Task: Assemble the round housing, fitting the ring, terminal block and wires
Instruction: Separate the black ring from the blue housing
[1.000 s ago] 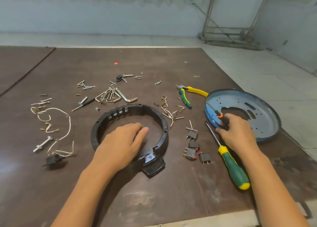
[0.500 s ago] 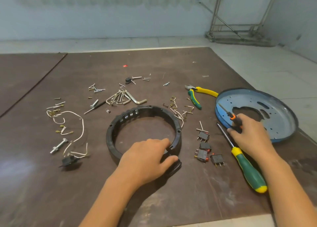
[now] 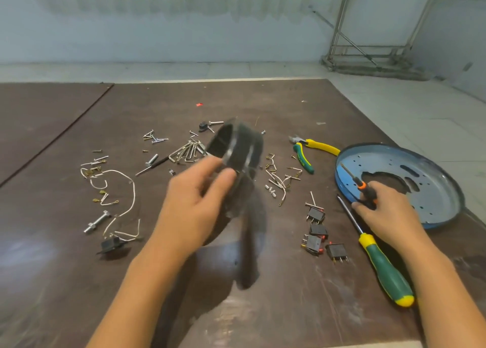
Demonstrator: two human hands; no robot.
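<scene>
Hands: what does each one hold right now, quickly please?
Left hand: fingers grip the black ring, held up and tilted, blurred.
Right hand: fingers hold the small screwdriver with the orange collar.

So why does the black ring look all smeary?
Head view: the black ring is smeared by motion blur in the left hand; the pliers and green screwdriver on the table look sharp; a pale glare patch sits on the table's left side.
</scene>
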